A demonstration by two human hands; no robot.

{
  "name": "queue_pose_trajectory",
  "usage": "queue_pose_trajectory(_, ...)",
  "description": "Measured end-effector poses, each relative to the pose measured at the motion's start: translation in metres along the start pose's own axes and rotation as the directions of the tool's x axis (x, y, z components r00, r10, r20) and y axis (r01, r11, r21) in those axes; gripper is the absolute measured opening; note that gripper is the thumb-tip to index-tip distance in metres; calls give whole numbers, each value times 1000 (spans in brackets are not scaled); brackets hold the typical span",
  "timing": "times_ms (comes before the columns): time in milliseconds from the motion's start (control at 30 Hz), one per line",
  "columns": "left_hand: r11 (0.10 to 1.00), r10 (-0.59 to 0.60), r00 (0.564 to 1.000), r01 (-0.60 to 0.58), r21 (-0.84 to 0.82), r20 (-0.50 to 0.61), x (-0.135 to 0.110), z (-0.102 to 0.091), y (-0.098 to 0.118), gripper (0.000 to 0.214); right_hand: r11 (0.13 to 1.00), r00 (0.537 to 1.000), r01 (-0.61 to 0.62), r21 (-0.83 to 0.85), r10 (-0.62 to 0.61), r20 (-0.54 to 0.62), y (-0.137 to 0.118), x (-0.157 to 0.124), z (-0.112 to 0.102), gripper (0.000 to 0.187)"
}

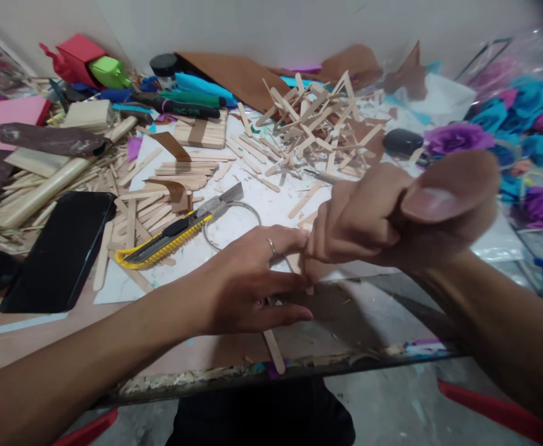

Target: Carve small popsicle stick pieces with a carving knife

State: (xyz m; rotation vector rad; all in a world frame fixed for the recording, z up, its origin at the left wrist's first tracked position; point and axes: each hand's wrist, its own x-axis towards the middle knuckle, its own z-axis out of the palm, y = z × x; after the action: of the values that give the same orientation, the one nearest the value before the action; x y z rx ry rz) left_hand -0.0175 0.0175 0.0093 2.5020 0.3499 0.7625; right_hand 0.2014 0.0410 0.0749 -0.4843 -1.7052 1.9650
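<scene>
One yellow utility knife (169,238) lies among wooden craft sticks (318,118) too many to count, with one black phone (57,251) just left of the knife, one metal ring (232,226) at its blade end and one green-handled pliers (188,105) beyond it. Well to the knife's right, three purple paper flowers (457,136) can be made out. Nearer than the knife are two hands, the left hand (253,285) and the right hand (383,217), with one single stick (274,350) below them.
</scene>
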Motion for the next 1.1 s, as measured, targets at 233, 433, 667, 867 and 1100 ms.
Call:
queue_pose_trajectory(233, 1000, 15, 999, -16, -22, -48, -1, 2, -2, 26, 960, 990, 103, 260, -125, 68, 11, 10, 1, 53)
queue_pose_trajectory(433, 991, 55, 996, -47, 124, -65, -6, 0, -3, 34, 926, 949, 310, 215, -315, -9, 18, 8, 2, 51)
queue_pose_trajectory(667, 961, -247, 929, 271, 52, -274, -11, -5, 4, 28, 860, 851, 505, 73, -482, -209, 12, 12, 6, 58)
queue_pose_trajectory(867, 896, -440, 834, 433, -100, -334, -8, -2, 6, 16, 861, 800, 508, -17, -479, -361, 16, 12, 19, 48)
queue_pose_trajectory(1100, 884, -463, 815, 456, -107, -349, -8, -2, 5, 18, 900, 719, 354, -254, -435, -541, 6, 12, 4, 66)
